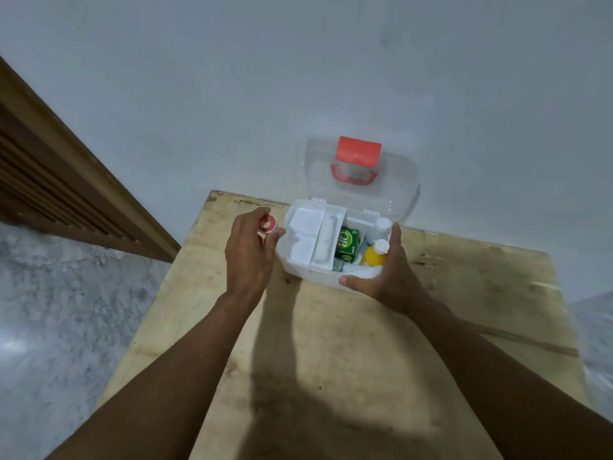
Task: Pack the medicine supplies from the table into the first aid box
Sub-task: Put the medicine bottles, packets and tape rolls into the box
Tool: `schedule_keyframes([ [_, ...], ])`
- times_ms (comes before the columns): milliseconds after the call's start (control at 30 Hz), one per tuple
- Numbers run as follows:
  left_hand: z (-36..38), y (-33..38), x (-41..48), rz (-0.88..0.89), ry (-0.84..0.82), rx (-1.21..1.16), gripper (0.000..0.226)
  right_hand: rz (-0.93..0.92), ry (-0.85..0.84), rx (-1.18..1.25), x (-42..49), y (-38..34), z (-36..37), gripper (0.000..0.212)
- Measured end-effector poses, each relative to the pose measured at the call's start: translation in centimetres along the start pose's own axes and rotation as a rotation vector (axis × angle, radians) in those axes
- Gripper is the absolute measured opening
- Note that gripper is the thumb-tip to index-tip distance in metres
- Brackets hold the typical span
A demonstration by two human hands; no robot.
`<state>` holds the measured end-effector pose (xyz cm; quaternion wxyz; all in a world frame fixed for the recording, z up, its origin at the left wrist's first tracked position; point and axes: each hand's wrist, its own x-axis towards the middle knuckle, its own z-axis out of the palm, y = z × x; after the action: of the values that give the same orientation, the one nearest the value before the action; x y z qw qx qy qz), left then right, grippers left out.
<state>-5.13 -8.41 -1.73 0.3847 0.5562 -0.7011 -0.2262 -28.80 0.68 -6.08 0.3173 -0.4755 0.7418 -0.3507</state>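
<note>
Your left hand (250, 252), just left of the frame's centre, curls its fingers round a small red round item (268, 223) with a pale centre. It could be a roll of tape or a little tin; you cannot tell which from here. It hangs just beside the left end of the first aid box (291, 260), not yet over it. Your right hand (389, 270) lies with straight fingers up the box's right side and the thumb along the front wall, bracing it and not gripping. The box sits at the far edge of the wooden table (331, 343), and its clear lid (394, 184) stands open against the wall. A white compartment tray (306, 234) fills the left half. The right half holds a green carton (347, 244), a yellow bottle (373, 257) with a white cap, a white bottle (381, 225) and some white cloth. The red item looks light and rigid, likely smooth, and being round it may roll if set on edge. So keep your fingertips on its rim and lay it flat in a tray pocket. The box itself seems thin, light plastic that would slide under a push, so keep the right hand pressing at that corner.
</note>
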Motion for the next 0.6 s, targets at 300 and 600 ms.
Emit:
schedule_keyframes([
  [300,2.5,2.4,2.4,0.071,-0.153,0.045,0.035,-0.033,-0.009,-0.062,-0.2,0.0,-0.2,0.15],
  [600,3.7,1.3,3.1,0.058,-0.186,0.022,0.026,-0.014,-0.049,-0.087,0.6,-0.4,-0.5,0.147],
])
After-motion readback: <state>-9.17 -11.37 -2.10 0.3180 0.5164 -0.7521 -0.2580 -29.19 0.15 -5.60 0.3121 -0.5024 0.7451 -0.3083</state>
